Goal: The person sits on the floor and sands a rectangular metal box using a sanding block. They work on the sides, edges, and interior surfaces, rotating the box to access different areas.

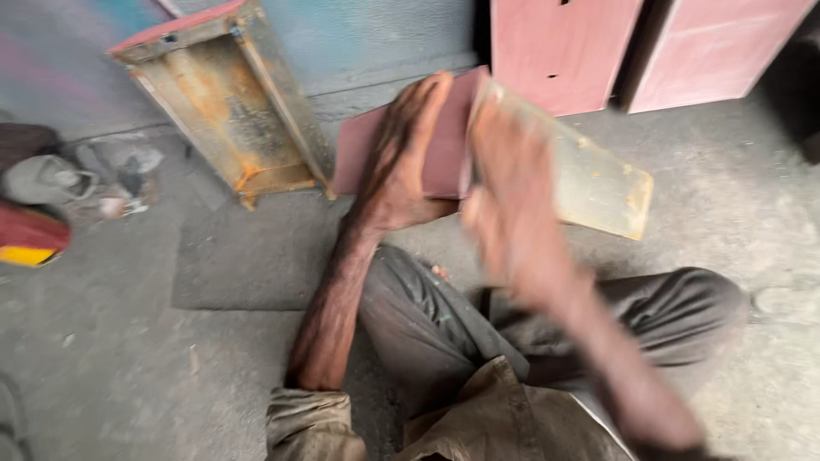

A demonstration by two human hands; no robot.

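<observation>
Concrete floor (128,358): grey, dusty, bearing everything listed; a darker rectangular patch lies just left of the seated person's knee.

Wall (376,38): pale blue-grey, behind the held panel.

Reddish-brown cabinets (559,47): two upright box-like units behind and to the right of the held panel, standing against the wall, well apart from the hands.

Rusted metal frame (231,102): open tray-shaped piece with a red edge, leaning tilted against the wall, to the left of the held panel and near it.

Person's legs (547,333): crossed, in dark grey trousers, directly below the held panel; an olive-brown sleeve cuff shows at the bottom edge.

Held panel (444,145): flat reddish-brown board with a pale, yellow-stained underside showing on its right part, raised off the floor in front of the person, tilted.

Left hand (401,158): laid flat with fingers stretched up the panel's red face, pressing on it; thumb position cannot be told.

Right hand (512,179): heavily blurred, at the panel's middle edge beside the pale side; it appears to be against the panel, but whether it clasps it cannot be told. The two hands sit close together, just beside each other.

Shoe and rags (51,183): a grey shoe with red and yellow cloth, far left of the held panel, beside the wall.
</observation>
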